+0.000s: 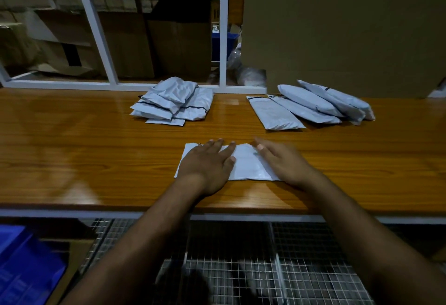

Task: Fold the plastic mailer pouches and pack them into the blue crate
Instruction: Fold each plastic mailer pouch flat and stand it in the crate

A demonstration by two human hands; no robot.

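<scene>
Grey mailer pouch (246, 164) flat at table's near edge; heaped pile (172, 100) behind-left, fanned row (311, 106) behind-right.

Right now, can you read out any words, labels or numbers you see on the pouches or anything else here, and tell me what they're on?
No text can be read anywhere.
Pouch under the hands: plain, no print visible.
Left pile and right row: dark strips only, no lettering.
Blue crate: faint markings, too blurred to read.

Single head view, wide-angle, looking forward and down over wooden table (96, 150), close above hands.
</scene>
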